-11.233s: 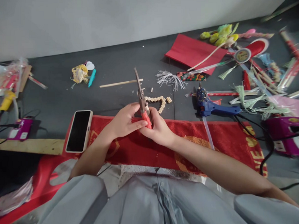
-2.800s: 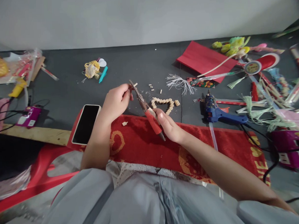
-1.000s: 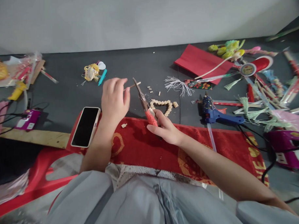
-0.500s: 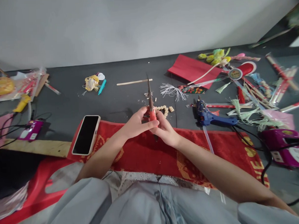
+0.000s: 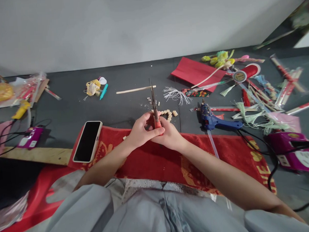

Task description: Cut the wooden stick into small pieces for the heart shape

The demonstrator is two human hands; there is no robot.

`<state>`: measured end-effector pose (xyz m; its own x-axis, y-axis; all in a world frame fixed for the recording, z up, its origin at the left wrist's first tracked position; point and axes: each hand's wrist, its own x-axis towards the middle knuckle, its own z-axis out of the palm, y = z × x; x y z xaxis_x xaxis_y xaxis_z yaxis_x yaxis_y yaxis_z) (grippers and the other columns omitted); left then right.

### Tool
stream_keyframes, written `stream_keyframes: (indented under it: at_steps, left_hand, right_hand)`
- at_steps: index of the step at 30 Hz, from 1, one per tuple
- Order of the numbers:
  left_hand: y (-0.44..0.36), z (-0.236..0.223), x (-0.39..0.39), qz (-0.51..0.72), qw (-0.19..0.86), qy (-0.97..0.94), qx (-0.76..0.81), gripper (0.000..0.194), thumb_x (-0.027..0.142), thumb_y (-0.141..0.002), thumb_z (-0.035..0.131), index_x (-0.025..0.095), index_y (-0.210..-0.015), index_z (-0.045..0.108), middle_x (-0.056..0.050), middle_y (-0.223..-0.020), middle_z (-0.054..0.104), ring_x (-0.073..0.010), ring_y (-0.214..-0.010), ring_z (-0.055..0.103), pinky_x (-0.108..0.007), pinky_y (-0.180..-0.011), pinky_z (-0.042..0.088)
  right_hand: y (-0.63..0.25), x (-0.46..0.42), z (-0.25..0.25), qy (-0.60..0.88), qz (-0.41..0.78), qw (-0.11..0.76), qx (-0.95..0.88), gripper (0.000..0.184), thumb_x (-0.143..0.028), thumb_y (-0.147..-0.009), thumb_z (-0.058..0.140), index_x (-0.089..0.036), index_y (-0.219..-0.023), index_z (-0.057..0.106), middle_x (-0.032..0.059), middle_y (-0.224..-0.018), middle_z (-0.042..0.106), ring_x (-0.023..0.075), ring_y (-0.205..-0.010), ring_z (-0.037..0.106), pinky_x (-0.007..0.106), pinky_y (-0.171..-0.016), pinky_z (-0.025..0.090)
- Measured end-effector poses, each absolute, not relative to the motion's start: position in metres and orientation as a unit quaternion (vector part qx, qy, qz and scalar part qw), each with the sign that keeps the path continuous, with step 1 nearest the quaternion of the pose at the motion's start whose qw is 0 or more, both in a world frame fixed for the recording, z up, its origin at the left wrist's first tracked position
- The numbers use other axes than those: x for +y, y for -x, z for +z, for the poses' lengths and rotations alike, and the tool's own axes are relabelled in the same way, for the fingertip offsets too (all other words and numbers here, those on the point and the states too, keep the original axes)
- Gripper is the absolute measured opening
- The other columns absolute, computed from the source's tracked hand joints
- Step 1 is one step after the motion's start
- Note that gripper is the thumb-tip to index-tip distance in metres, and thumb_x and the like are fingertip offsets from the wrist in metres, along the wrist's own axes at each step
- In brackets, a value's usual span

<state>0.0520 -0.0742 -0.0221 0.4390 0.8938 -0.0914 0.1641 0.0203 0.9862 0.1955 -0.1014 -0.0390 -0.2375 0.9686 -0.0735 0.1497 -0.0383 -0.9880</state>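
A pair of scissors (image 5: 154,109) with red handles points away from me, its blades close together. My left hand (image 5: 143,131) is closed on the handles from the left, thumb across the front. From the other side my right hand (image 5: 169,134) is closed around the same handles, touching the left; its fingertips are partly hidden. Just beyond the hands lies a shape of short wooden pieces (image 5: 167,114), with a small joined piece (image 5: 175,113) beside it. Tiny scraps lie around the blades. Behind the scissors rests a thin wooden stick (image 5: 133,90).
A red towel (image 5: 151,163) lies under my forearms, with a phone (image 5: 87,141) at its left end. To the right are a blue glue gun (image 5: 218,121), red paper (image 5: 196,72), a red ribbon spool (image 5: 248,73) and tassels. Purple boxes with cables stand at both sides.
The scissors tilt slightly more to the left, and my right hand has closed in further around the handles. A small pale piece now shows beside my left wrist. The view has shifted slightly.
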Motion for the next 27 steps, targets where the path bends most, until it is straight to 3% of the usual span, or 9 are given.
stream_keyframes:
  at_steps: [3, 12, 17, 27]
  left_hand:
    - [-0.052, -0.025, -0.075, 0.321, 0.582, -0.623, 0.412, 0.066, 0.049, -0.062, 0.083, 0.021, -0.118, 0.06, -0.007, -0.102, 0.069, -0.0221, -0.097, 0.064, -0.034, -0.084, 0.051]
    - [-0.052, -0.031, -0.071, 0.33, 0.599, -0.611, 0.4, 0.064, 0.045, -0.059, 0.087, 0.02, -0.112, 0.062, -0.009, -0.109, 0.069, -0.0218, -0.098, 0.066, -0.037, -0.093, 0.051]
    - [-0.054, -0.024, -0.075, 0.329, 0.597, -0.606, 0.41, 0.062, 0.043, -0.058, 0.087, 0.018, -0.11, 0.063, -0.007, -0.099, 0.069, -0.0195, -0.091, 0.065, -0.035, -0.09, 0.052]
    - [-0.051, -0.021, -0.068, 0.292, 0.555, -0.666, 0.404, 0.06, 0.055, -0.065, 0.08, 0.019, -0.109, 0.063, -0.008, -0.102, 0.07, -0.0211, -0.093, 0.066, -0.035, -0.088, 0.053]
  right_hand:
    - [-0.196, -0.101, -0.038, 0.494, 0.51, 0.374, -0.597, 0.035, -0.033, -0.062, 0.066, -0.022, -0.091, 0.049, 0.0057, -0.09, 0.069, 0.0221, -0.078, 0.065, 0.037, -0.072, 0.05]
    - [-0.197, -0.098, -0.047, 0.531, 0.462, 0.358, -0.613, 0.039, -0.038, -0.059, 0.062, -0.021, -0.092, 0.049, 0.0054, -0.083, 0.067, 0.0211, -0.07, 0.061, 0.036, -0.067, 0.048]
    - [-0.197, -0.099, -0.043, 0.527, 0.461, 0.368, -0.612, 0.034, -0.04, -0.059, 0.059, -0.022, -0.085, 0.046, 0.0047, -0.077, 0.064, 0.0205, -0.067, 0.059, 0.035, -0.064, 0.046]
    - [-0.194, -0.101, -0.042, 0.508, 0.485, 0.403, -0.586, 0.036, -0.038, -0.061, 0.06, -0.022, -0.092, 0.048, 0.0044, -0.085, 0.066, 0.021, -0.074, 0.061, 0.035, -0.069, 0.047]
